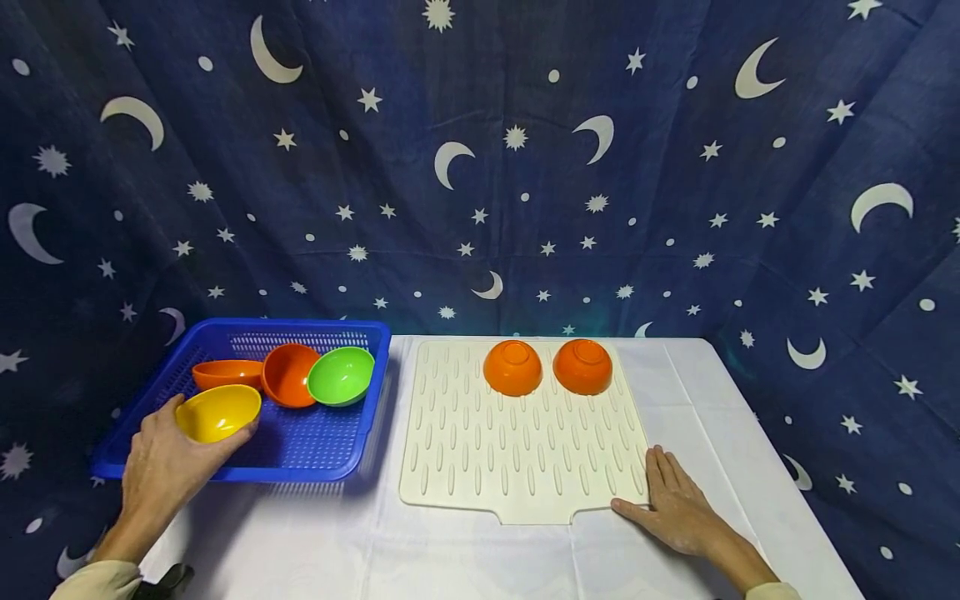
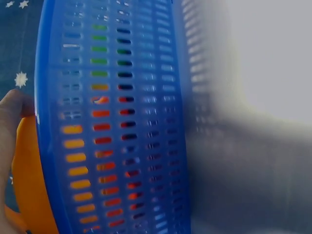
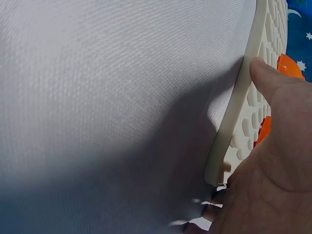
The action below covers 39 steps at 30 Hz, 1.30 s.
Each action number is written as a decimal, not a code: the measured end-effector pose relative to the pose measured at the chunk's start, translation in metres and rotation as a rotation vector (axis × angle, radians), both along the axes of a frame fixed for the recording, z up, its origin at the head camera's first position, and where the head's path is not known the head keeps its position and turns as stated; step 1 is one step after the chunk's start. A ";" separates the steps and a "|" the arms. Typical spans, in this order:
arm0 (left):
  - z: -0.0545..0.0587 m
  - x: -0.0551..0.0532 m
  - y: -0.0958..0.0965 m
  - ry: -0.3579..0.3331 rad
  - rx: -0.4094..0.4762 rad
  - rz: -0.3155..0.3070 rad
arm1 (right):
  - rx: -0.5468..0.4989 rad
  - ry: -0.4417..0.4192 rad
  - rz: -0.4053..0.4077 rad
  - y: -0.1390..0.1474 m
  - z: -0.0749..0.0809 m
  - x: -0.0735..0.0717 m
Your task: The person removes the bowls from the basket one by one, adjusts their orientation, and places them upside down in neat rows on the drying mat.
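Progress: I count two orange bowls upturned on mat | four left in basket | left hand grasps yellow bowl | right hand flat, holding nothing, at mat's corner on worktop.

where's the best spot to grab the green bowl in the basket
Probably by its rim. The green bowl leans tilted against an orange bowl, mouth facing front-right, so its upper rim edge is exposed. Come from above and the front, thumb inside, fingers on the outer wall, clear of the blue basket.
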<state>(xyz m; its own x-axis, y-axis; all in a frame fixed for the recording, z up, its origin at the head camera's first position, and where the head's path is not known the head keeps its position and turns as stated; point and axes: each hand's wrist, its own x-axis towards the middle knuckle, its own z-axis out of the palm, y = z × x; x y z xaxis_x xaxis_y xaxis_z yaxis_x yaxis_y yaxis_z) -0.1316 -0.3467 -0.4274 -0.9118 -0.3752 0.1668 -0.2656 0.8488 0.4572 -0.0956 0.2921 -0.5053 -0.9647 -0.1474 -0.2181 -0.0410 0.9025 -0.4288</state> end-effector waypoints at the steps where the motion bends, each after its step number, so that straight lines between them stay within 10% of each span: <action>1: 0.000 0.000 0.002 0.011 0.004 -0.004 | 0.000 -0.001 -0.001 0.000 0.000 0.000; 25: 0.013 0.010 0.045 0.135 0.095 -0.090 | 0.062 -0.002 0.016 0.002 0.005 -0.006; 39: 0.020 0.015 0.072 0.098 0.142 -0.122 | 0.051 0.010 0.006 0.002 0.003 -0.005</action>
